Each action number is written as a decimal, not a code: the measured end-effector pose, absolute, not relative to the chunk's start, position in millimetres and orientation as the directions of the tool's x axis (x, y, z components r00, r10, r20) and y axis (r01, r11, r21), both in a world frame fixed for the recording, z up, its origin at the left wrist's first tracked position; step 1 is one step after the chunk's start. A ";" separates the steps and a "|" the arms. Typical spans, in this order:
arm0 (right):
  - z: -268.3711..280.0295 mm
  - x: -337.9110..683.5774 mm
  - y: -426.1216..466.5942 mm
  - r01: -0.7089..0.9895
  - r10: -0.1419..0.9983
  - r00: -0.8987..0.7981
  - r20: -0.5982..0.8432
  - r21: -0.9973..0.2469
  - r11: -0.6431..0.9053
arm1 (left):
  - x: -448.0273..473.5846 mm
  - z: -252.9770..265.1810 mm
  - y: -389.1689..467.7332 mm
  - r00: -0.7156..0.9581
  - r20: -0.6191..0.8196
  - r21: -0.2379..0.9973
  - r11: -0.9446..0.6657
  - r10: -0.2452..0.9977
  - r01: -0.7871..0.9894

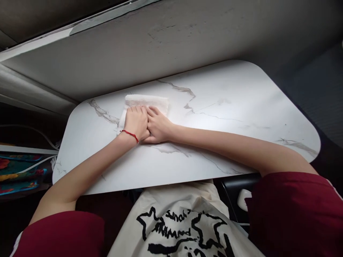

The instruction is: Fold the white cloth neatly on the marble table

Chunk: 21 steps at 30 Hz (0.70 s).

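Observation:
A white folded cloth [146,100] lies on the white marble-patterned tabletop [230,96], left of its middle. My left hand [136,123], with a red cord bracelet [130,135] at the wrist, presses down on the cloth with its fingers curled. Right up against it, my right hand [158,125] also bears on the cloth, fingers bent and thumb toward the left hand. Both hands cover the cloth's near part, and their fingertips are hidden.
Behind the table's far edge rises a grey wall panel [160,46]. White cables [40,134] and a colourful patterned fabric [20,171] are at the left. A cream cloth with black drawings [182,221] covers my lap. A white rounded object [243,200] lies at the lower right.

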State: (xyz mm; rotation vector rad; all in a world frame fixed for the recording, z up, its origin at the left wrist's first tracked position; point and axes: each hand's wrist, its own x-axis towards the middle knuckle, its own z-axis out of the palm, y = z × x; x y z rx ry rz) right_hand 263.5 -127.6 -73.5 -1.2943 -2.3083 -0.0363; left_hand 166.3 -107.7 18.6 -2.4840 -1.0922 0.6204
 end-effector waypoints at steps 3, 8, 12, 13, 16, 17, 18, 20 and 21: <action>-74.0 292.9 -105.6 0.819 0.796 -0.429 0.426 -0.189 0.542 | 192.3 17.6 -86.8 0.619 -0.214 -0.457 -0.638 0.756 0.620; -65.4 336.9 -82.4 0.875 0.875 -0.364 0.318 -0.205 0.438 | 226.7 7.8 -55.1 0.633 -0.122 -0.335 -0.632 0.764 0.698; -67.8 365.3 -69.1 0.880 0.883 -0.350 0.313 -0.213 0.424 | 250.6 -7.5 -40.6 0.577 0.010 -0.208 -0.562 0.817 0.800; -70.9 370.3 -66.1 0.879 0.880 -0.343 0.327 -0.219 0.424 | 255.7 -10.6 -39.2 0.567 0.021 -0.190 -0.554 0.823 0.811; -82.1 379.1 -58.7 0.869 0.870 -0.313 0.380 -0.256 0.424 | 266.2 -14.3 -38.8 0.543 -0.001 -0.152 -0.537 0.839 0.830; -85.1 380.1 -57.1 0.864 0.867 -0.302 0.396 -0.271 0.425 | 267.8 -13.8 -39.5 0.538 -0.012 -0.150 -0.534 0.843 0.832; -87.2 380.3 -55.9 0.859 0.865 -0.291 0.410 -0.287 0.425 | 268.6 -12.5 -40.5 0.535 -0.020 -0.153 -0.532 0.844 0.833; -88.5 379.1 -55.2 0.850 0.862 -0.264 0.433 -0.317 0.420 | 268.5 -8.7 -43.2 0.535 -0.035 -0.170 -0.532 0.844 0.830; -87.8 378.1 -55.5 0.846 0.860 -0.251 0.444 -0.332 0.418 | 267.9 -6.5 -44.7 0.535 -0.043 -0.181 -0.534 0.843 0.826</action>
